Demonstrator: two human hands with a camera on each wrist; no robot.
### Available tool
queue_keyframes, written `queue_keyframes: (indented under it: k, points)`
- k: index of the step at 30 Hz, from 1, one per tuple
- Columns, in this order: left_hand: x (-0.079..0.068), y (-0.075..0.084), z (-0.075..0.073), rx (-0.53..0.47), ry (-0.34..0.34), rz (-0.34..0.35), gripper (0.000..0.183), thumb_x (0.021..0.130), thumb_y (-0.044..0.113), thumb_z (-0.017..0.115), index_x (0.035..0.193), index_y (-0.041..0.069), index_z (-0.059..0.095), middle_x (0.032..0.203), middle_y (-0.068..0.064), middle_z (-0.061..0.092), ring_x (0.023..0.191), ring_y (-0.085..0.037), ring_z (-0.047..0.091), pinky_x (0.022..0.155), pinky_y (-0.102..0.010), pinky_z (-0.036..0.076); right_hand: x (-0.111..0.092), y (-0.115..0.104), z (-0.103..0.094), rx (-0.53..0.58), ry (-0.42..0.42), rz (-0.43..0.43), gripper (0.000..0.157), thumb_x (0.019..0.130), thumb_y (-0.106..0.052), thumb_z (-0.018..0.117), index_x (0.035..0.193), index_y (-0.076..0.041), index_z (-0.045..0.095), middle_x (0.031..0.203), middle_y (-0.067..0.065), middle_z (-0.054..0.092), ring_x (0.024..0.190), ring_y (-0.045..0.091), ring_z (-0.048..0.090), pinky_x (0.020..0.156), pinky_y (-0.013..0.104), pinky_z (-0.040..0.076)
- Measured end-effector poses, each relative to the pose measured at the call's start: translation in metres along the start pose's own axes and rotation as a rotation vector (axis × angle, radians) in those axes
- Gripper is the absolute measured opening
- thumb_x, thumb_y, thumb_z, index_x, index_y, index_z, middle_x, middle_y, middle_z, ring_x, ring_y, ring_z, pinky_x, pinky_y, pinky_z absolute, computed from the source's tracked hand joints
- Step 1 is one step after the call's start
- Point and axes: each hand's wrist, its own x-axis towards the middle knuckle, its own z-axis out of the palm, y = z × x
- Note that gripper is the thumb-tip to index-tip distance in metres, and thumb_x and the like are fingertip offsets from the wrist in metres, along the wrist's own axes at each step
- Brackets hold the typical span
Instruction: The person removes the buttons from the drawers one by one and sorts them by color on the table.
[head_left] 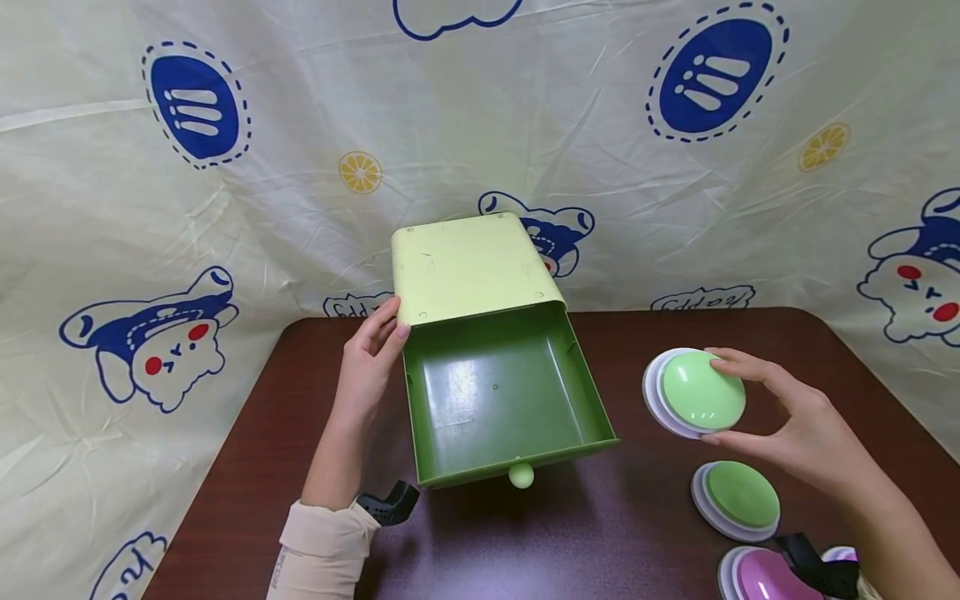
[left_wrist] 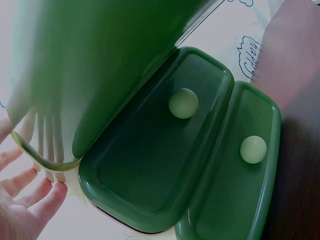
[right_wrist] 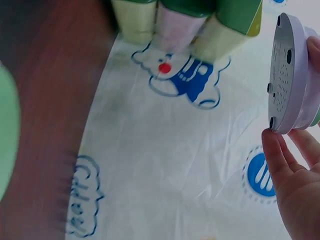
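Note:
My right hand grips a round light-green push button by its white base, raised over the right of the table. Its underside with small dark feet shows in the right wrist view. My left hand touches the front left edge of a pale-yellow drawer unit, fingers mostly straight. The unit's top green drawer is pulled out, with a ball knob in front and nothing inside. Two lower drawer fronts with round knobs stand closed in the left wrist view.
A darker green button lies on the brown table below my right hand. Nearer me is a pink button, partly covered by a black wrist strap. A printed cloth hangs behind the table.

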Motion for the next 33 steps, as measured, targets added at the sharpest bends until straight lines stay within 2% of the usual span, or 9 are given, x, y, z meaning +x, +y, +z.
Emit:
queue_keyframes:
  k: [8, 13, 18, 20, 22, 26, 30, 33]
  points:
    - [-0.001, 0.000, -0.001, 0.007, 0.004, -0.004, 0.046, 0.088, 0.014, 0.059, 0.131, 0.006, 0.046, 0.135, 0.001, 0.041, 0.118, -0.018, 0.042, 0.094, -0.026, 0.038, -0.029, 0.016, -0.007, -0.027, 0.046, 0.200, 0.086, 0.046, 0.002, 0.087, 0.123, -0.010, 0.053, 0.127, -0.015, 0.046, 0.114, -0.008, 0.035, 0.087, 0.001, 0.023]
    - [-0.001, 0.000, -0.001, 0.010, 0.009, -0.006, 0.046, 0.088, 0.015, 0.059, 0.131, 0.007, 0.046, 0.135, 0.002, 0.041, 0.119, -0.019, 0.041, 0.094, -0.027, 0.038, -0.046, 0.028, -0.012, -0.079, 0.075, 0.245, 0.086, 0.047, -0.001, 0.087, 0.125, -0.010, 0.051, 0.126, -0.020, 0.044, 0.112, -0.011, 0.034, 0.086, -0.001, 0.021]
    - [-0.001, 0.000, -0.001, 0.010, 0.007, -0.011, 0.046, 0.088, 0.015, 0.059, 0.131, 0.007, 0.046, 0.135, 0.001, 0.040, 0.118, -0.017, 0.042, 0.094, -0.027, 0.037, -0.066, 0.043, -0.016, -0.139, 0.093, 0.358, 0.085, 0.054, -0.008, 0.087, 0.129, -0.009, 0.047, 0.124, -0.029, 0.036, 0.106, -0.018, 0.029, 0.082, -0.003, 0.019]
    - [-0.001, 0.000, -0.001, 0.012, 0.006, -0.014, 0.046, 0.088, 0.015, 0.059, 0.131, 0.008, 0.047, 0.135, 0.002, 0.040, 0.118, -0.016, 0.042, 0.094, -0.027, 0.037, -0.075, 0.050, -0.016, -0.161, 0.093, 0.410, 0.085, 0.057, -0.011, 0.086, 0.131, -0.008, 0.044, 0.122, -0.032, 0.034, 0.102, -0.020, 0.028, 0.079, -0.004, 0.020]
    - [-0.001, 0.000, -0.001, 0.013, 0.007, -0.016, 0.046, 0.088, 0.015, 0.059, 0.131, 0.008, 0.047, 0.135, 0.002, 0.040, 0.118, -0.016, 0.043, 0.094, -0.027, 0.038, -0.084, 0.057, -0.016, -0.166, 0.103, 0.445, 0.085, 0.058, -0.012, 0.085, 0.131, -0.006, 0.043, 0.119, -0.031, 0.034, 0.097, -0.019, 0.031, 0.075, -0.004, 0.026]
    - [-0.001, 0.000, -0.001, 0.013, 0.009, -0.014, 0.046, 0.088, 0.015, 0.059, 0.131, 0.008, 0.047, 0.135, 0.002, 0.040, 0.118, -0.016, 0.043, 0.094, -0.027, 0.038, -0.102, 0.074, -0.016, -0.149, 0.147, 0.467, 0.087, 0.056, -0.007, 0.085, 0.132, -0.008, 0.043, 0.112, -0.032, 0.035, 0.090, -0.018, 0.035, 0.069, -0.003, 0.031]
    - [-0.001, 0.000, -0.001, 0.008, 0.007, -0.010, 0.046, 0.088, 0.015, 0.059, 0.131, 0.007, 0.047, 0.135, 0.002, 0.040, 0.117, -0.014, 0.043, 0.094, -0.027, 0.037, -0.119, 0.091, -0.015, -0.130, 0.206, 0.437, 0.087, 0.054, 0.002, 0.084, 0.130, -0.007, 0.044, 0.109, -0.031, 0.037, 0.091, -0.018, 0.036, 0.071, -0.003, 0.029]
    - [-0.001, 0.000, 0.000, 0.006, 0.008, -0.010, 0.045, 0.088, 0.014, 0.059, 0.131, 0.007, 0.047, 0.135, 0.001, 0.040, 0.117, -0.014, 0.044, 0.094, -0.027, 0.037, -0.130, 0.102, -0.015, -0.130, 0.218, 0.436, 0.085, 0.055, 0.004, 0.083, 0.130, -0.010, 0.045, 0.107, -0.031, 0.036, 0.089, -0.019, 0.037, 0.070, -0.003, 0.030]
